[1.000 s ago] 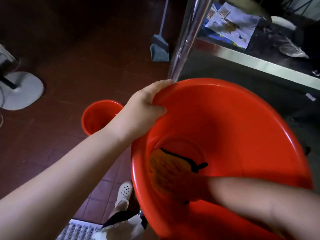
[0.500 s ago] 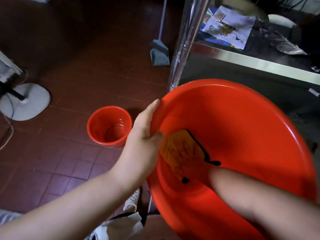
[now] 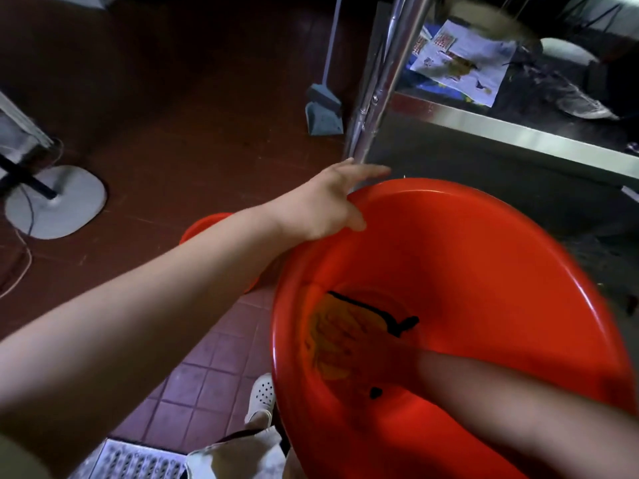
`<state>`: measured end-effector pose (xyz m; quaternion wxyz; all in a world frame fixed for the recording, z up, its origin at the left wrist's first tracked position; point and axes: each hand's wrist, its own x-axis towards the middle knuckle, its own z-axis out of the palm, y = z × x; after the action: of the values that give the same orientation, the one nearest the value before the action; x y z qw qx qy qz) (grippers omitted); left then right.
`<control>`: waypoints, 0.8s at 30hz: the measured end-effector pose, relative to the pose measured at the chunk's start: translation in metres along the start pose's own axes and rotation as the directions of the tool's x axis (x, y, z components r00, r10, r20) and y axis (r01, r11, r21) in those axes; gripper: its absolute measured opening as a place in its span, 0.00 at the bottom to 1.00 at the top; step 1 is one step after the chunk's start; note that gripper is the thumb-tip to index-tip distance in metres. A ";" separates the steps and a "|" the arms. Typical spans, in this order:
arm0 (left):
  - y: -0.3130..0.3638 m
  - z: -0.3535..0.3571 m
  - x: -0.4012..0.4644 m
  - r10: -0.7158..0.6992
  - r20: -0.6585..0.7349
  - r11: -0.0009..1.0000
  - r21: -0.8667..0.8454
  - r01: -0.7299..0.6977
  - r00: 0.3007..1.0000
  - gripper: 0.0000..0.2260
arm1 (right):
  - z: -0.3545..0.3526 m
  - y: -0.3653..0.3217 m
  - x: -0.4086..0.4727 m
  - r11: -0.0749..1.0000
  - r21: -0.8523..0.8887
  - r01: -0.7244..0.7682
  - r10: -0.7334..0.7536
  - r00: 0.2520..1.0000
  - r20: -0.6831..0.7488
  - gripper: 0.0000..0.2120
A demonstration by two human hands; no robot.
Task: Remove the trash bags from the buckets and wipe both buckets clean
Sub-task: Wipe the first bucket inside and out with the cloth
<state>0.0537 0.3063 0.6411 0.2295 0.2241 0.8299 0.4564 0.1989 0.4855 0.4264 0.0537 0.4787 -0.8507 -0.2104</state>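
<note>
A large red bucket point(image 3: 484, 257) is tilted toward me, with no bag in it. My left hand point(image 3: 325, 205) holds its far left rim, thumb hooked inside and fingers stretched along the outside. Deep inside, my right hand point(image 3: 366, 354) presses a yellow cloth with black edging point(image 3: 342, 323) flat against the bottom, fingers spread on it. A second, smaller red bucket point(image 3: 204, 226) stands on the tiled floor behind my left forearm, mostly hidden.
A steel table leg point(image 3: 377, 81) rises just beyond the bucket, with a low shelf point(image 3: 518, 136) of papers to its right. A grey dustpan point(image 3: 323, 112) leans behind it. A fan base point(image 3: 55, 202) sits left; a floor grate point(image 3: 131, 461) and my white shoe point(image 3: 261, 395) lie below.
My right hand slid the cloth from the bucket's left wall down to its bottom. My left hand shifted up along the rim, fingers straighter. The small bucket is now mostly covered by my forearm.
</note>
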 end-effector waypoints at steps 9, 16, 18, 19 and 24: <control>-0.022 0.000 -0.071 -0.192 -0.201 0.872 -0.485 0.072 0.961 0.34 | 0.006 0.021 0.021 0.970 0.184 -0.157 0.111 0.965 0.239 0.31; -0.022 0.038 -0.110 -0.328 -0.434 0.793 -0.609 -0.005 0.839 0.33 | 0.014 0.018 0.039 0.737 0.275 -0.617 0.542 0.783 0.304 0.38; -0.022 0.035 -0.108 -0.347 -0.428 0.847 -0.526 0.082 0.834 0.35 | 0.014 0.014 0.045 0.741 0.274 -0.613 0.563 0.790 0.244 0.43; -0.021 0.028 -0.104 -0.342 -0.411 0.882 -0.451 0.137 0.845 0.35 | 0.014 0.012 0.047 0.749 0.272 -0.605 0.558 0.796 0.235 0.43; -0.012 -0.020 -0.051 -0.095 -0.279 0.990 0.079 0.121 0.956 0.31 | 0.021 0.000 0.035 0.904 0.293 -0.312 0.291 0.950 0.112 0.32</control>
<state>0.0805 0.2576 0.6497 0.1261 0.1236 0.8854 0.4299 0.1738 0.4623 0.4033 -0.0174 0.3368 -0.9380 -0.0805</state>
